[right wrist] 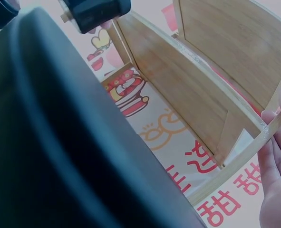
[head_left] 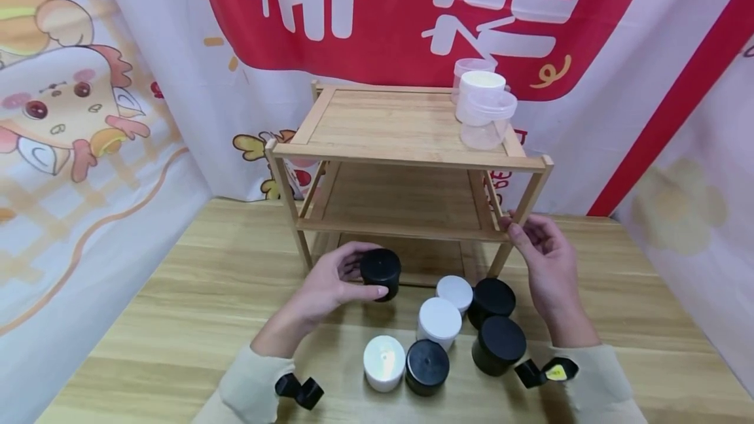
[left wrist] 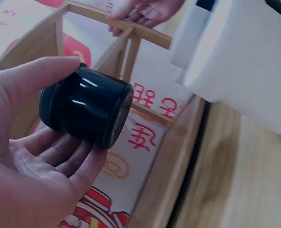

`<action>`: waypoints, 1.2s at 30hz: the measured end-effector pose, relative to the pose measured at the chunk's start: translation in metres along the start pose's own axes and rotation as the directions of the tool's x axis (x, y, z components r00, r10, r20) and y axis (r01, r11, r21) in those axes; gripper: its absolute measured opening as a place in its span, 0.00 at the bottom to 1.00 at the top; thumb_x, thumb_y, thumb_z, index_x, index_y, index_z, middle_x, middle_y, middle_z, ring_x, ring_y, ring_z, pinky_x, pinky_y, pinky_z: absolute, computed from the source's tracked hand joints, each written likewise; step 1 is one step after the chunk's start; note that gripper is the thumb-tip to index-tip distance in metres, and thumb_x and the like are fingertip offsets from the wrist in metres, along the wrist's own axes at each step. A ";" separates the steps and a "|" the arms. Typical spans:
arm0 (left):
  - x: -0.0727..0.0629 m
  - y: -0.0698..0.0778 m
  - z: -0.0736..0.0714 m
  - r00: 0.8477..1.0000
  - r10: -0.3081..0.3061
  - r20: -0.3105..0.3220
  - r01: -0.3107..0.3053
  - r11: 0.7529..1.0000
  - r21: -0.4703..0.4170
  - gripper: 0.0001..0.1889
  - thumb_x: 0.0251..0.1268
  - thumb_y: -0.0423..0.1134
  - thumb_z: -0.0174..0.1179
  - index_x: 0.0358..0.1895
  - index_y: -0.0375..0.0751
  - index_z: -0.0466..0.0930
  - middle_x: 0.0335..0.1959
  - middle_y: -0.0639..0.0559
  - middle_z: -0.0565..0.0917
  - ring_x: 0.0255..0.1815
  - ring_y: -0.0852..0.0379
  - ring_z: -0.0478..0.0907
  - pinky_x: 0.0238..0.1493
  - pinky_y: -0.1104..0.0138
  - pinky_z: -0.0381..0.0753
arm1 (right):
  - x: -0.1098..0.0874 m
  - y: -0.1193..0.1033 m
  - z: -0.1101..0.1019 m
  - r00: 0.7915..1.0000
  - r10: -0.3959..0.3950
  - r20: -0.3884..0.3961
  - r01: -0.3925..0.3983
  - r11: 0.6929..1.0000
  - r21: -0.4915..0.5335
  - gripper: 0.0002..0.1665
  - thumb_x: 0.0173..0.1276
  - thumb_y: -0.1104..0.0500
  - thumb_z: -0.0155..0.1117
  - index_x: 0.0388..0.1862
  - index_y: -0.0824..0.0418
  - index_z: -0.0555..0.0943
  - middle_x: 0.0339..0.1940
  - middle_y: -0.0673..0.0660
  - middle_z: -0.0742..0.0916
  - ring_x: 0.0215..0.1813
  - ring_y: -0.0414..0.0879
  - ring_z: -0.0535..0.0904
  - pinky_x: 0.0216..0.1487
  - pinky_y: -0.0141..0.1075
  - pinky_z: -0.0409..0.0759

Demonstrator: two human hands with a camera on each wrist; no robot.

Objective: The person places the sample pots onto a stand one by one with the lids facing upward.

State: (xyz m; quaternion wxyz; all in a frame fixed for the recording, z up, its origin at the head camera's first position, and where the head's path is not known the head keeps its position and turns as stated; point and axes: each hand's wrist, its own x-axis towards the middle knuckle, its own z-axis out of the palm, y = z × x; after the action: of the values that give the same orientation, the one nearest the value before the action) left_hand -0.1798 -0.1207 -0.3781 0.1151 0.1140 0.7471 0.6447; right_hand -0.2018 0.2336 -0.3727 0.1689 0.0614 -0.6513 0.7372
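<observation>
Red-and-white printed fabric point(head_left: 330, 57) hangs across the top of the frame, behind a wood-grain surface point(head_left: 194, 273) that spreads over the lower part. A three-tier wooden rack point(head_left: 377, 120) stands at centre. Just below centre, a person's left hand point(head_left: 332, 286) grips a black jar point(head_left: 379, 270), thumb on one side and curved fingers on the other, spread only to the jar's width, in front of the rack's bottom shelf. Right of centre, the right hand point(head_left: 552, 260) pinches the rack's right front post point(head_left: 533, 190) near the middle shelf, thumb and fingers closed to the wood. Two clear containers point(head_left: 485, 136), with a white container point(head_left: 482, 80) between them, sit on the top shelf, at upper right. At bottom centre, three white jars point(head_left: 439, 319) and three other black jars point(head_left: 499, 344) stand close together. Small black wrist pieces point(head_left: 299, 390) show at both sleeves.
</observation>
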 end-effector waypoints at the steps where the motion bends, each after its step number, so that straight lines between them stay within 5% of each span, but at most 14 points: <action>1: -0.001 0.003 -0.001 1.000 0.001 -0.007 -0.001 1.000 0.001 0.37 0.57 0.34 0.80 0.72 0.45 0.78 0.66 0.44 0.85 0.64 0.49 0.83 0.71 0.55 0.79 | 0.000 0.000 0.000 1.000 0.002 -0.003 -0.002 1.000 0.002 0.22 0.80 0.61 0.65 0.67 0.71 0.77 0.57 0.51 0.93 0.60 0.40 0.87 0.64 0.25 0.82; 7: -0.007 0.023 -0.006 0.999 -0.011 -0.045 0.011 1.000 -0.004 0.37 0.57 0.33 0.80 0.72 0.45 0.78 0.68 0.43 0.84 0.68 0.46 0.81 0.78 0.47 0.74 | 0.000 -0.002 0.002 0.999 0.030 -0.019 -0.030 1.000 0.000 0.21 0.80 0.59 0.67 0.66 0.67 0.79 0.57 0.50 0.93 0.61 0.39 0.87 0.64 0.25 0.82; 15: -0.019 0.049 -0.012 0.999 0.016 -0.033 -0.016 1.000 -0.002 0.35 0.59 0.32 0.79 0.71 0.44 0.78 0.66 0.43 0.85 0.64 0.48 0.83 0.69 0.57 0.80 | 0.002 -0.001 0.002 0.999 0.029 -0.033 -0.028 0.999 0.016 0.21 0.80 0.59 0.66 0.66 0.67 0.79 0.56 0.50 0.92 0.60 0.40 0.87 0.65 0.26 0.81; 24: -0.035 0.073 -0.019 1.000 0.002 -0.017 -0.001 1.000 0.019 0.33 0.63 0.35 0.77 0.72 0.47 0.76 0.67 0.45 0.84 0.66 0.48 0.82 0.70 0.55 0.78 | 0.001 0.000 0.002 0.998 0.043 -0.035 -0.044 0.999 -0.011 0.23 0.80 0.57 0.67 0.68 0.65 0.79 0.57 0.50 0.92 0.62 0.40 0.86 0.66 0.24 0.79; 36: -0.047 0.085 -0.027 0.999 -0.014 -0.028 0.014 1.000 0.009 0.33 0.65 0.38 0.76 0.72 0.45 0.75 0.68 0.43 0.83 0.66 0.48 0.82 0.66 0.60 0.81 | -0.002 0.003 0.007 0.999 0.010 -0.032 -0.008 0.998 0.061 0.19 0.79 0.63 0.67 0.64 0.69 0.80 0.55 0.53 0.92 0.58 0.42 0.88 0.65 0.27 0.81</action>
State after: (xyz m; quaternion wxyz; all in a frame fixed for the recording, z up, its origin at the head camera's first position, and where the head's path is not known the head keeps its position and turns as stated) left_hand -0.1423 -0.1482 -0.2889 0.1086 0.1000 0.7523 0.6420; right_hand -0.2022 0.2260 -0.3747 0.1741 0.0519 -0.6261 0.7582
